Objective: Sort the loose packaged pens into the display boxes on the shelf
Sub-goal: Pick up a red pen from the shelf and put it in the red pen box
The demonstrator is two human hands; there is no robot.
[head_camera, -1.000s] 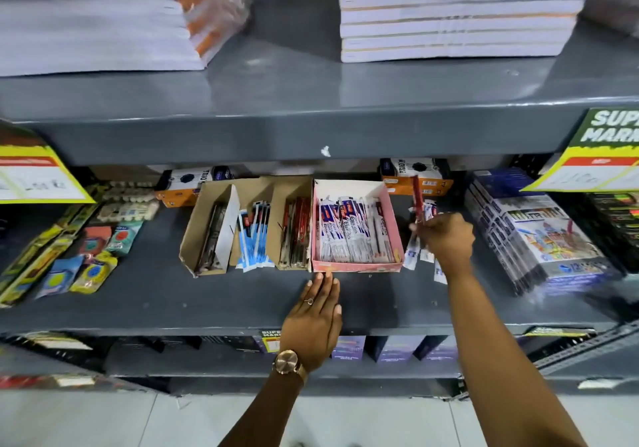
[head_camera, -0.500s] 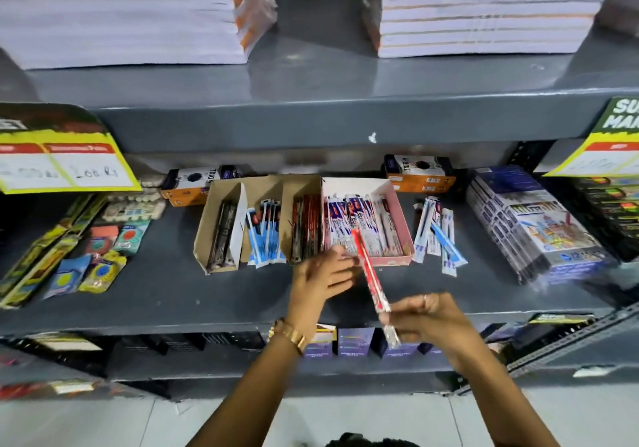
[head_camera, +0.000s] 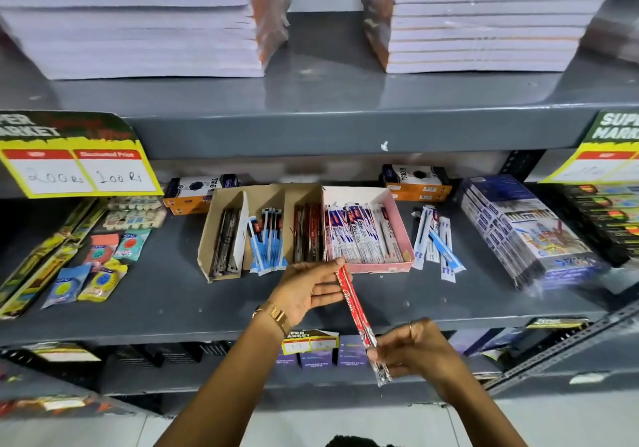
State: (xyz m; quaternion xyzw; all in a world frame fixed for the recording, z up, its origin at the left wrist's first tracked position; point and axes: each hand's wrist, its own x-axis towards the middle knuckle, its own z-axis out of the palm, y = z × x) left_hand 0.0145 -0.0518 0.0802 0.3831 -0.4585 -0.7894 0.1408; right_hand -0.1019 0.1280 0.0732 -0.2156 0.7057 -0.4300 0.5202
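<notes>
Script reading "Classic" runs white along the red packaged pen [head_camera: 356,312], a long slim sleeve with a clear lower end. It slants just in front of the pink display box [head_camera: 403,229]. Left hand [head_camera: 307,291] fingers pinch its top; right hand [head_camera: 411,353] fingers clasp its bottom. Print on the box's white packets stays blurred.

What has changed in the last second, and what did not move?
The right hand brought the red packaged pen from the loose pile toward the shelf's front. The left hand rose off the shelf and took the pen's upper end. Boxes and remaining loose pens stayed.
</notes>
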